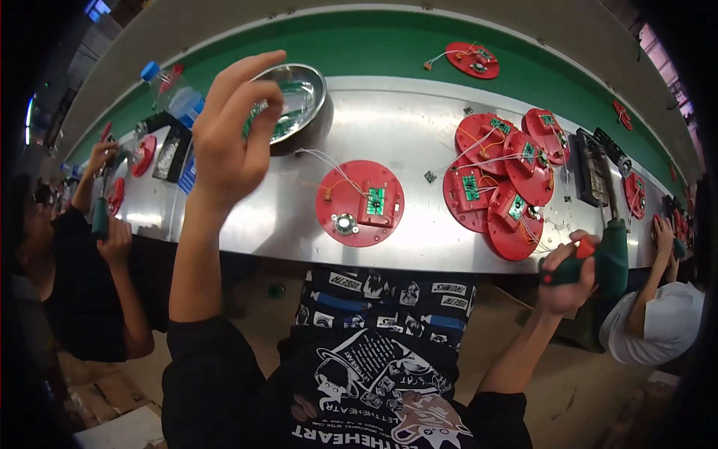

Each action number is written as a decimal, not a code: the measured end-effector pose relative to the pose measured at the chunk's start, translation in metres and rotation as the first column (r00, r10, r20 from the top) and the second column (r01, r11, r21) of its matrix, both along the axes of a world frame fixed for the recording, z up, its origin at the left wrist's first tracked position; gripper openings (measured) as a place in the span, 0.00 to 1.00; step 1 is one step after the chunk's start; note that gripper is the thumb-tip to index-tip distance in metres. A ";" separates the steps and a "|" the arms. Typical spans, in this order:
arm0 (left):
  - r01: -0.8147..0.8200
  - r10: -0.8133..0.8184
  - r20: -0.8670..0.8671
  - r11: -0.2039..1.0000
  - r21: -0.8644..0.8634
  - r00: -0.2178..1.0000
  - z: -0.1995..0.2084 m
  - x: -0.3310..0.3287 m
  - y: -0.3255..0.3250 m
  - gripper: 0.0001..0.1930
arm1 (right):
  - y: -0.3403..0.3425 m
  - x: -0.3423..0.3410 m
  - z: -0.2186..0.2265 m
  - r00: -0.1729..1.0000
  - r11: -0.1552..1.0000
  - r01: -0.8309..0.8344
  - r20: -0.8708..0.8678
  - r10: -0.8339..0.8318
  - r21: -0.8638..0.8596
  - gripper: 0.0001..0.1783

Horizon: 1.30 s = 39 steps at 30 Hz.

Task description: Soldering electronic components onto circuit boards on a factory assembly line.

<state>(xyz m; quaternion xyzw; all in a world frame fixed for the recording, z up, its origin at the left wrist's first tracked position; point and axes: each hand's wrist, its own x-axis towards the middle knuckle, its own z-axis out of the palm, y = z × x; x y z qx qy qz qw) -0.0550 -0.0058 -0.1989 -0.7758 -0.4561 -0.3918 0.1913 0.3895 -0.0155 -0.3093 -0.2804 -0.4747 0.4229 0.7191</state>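
Note:
My left hand (238,131) is raised in front of a round metal bowl (323,97) with green circuit boards in it. Its thumb and a finger curl together in a pinch, while another finger stretches out; whatever lies between the tips is too small to make out. My right hand (566,280) grips the handle of a dark green power screwdriver (613,258) with a red trigger, just off the table's front edge. Between my hands lies a round red plate (340,187) carrying a green circuit board (376,200), a small round metal part (345,224) and loose wires.
Several similar red plates (516,247) are piled at the right of the metal table (262,238). Another red plate (473,61) rests on the green belt (359,52) behind. A bottle (177,96) stands left; a black tray (591,168) lies right. People work on both sides.

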 end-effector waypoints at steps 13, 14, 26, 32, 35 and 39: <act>0.140 -0.029 0.311 0.929 -0.342 0.950 -0.114 0.061 -0.049 0.06 | -0.039 -0.060 -0.031 0.671 0.869 -0.423 0.557 0.490 -0.256 0.22; 0.129 -0.022 0.313 0.936 -0.326 0.950 -0.115 0.063 -0.049 0.05 | -0.039 -0.056 -0.038 0.661 0.870 -0.431 0.572 0.485 -0.239 0.22; 0.139 -0.047 0.289 0.942 -0.307 0.956 -0.118 0.060 -0.046 0.05 | -0.032 -0.063 -0.023 0.617 0.827 -0.476 0.556 0.557 -0.300 0.21; 0.132 -0.035 0.290 0.937 -0.323 0.956 -0.116 0.059 -0.045 0.04 | -0.036 -0.068 -0.009 0.643 0.809 -0.443 0.492 0.587 -0.387 0.22; 0.129 -0.033 0.287 0.937 -0.324 0.957 -0.116 0.059 -0.046 0.04 | -0.036 -0.063 -0.006 0.615 0.824 -0.391 0.549 0.566 -0.411 0.23; 0.129 -0.035 0.279 0.936 -0.327 0.960 -0.116 0.060 -0.046 0.04 | -0.037 -0.064 -0.002 0.574 0.853 -0.350 0.631 0.522 -0.387 0.25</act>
